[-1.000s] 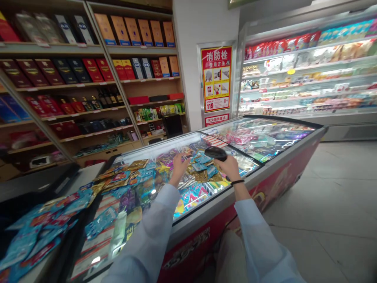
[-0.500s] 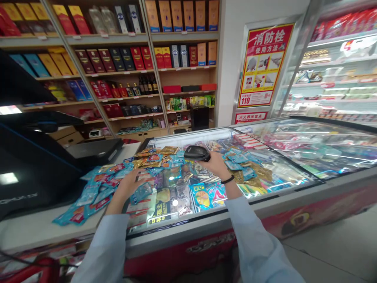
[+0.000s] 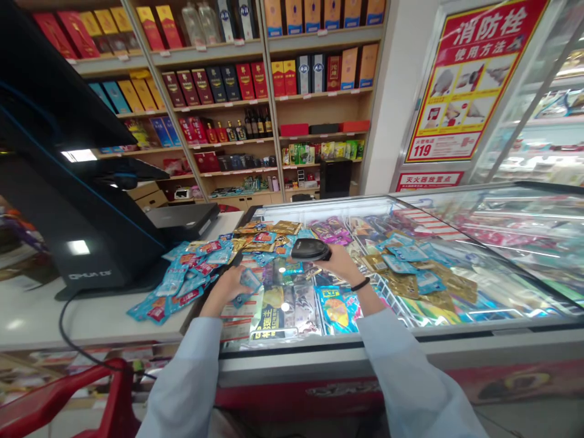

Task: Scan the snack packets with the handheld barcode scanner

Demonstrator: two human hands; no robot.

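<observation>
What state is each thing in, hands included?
Left bare hand: at small blue plastic packet, grip unclear
Black handheld scanner: held in right bare hand
Clear glass freezer top: shut, loaded
Blue-gold foil packets: piled on glass
Blue-red foil packets: heaped on white counter
Black checkout terminal: upright

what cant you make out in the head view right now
In the head view:
Rounded black plastic scanner: handle hidden by the right hand.
Small flat blue plastic packet: print blurred, beside the left hand.
Curved red plastic frame: rest cut off by the left edge.

Apparent black scanner [image 3: 310, 249] in right hand [image 3: 342, 264]
</observation>
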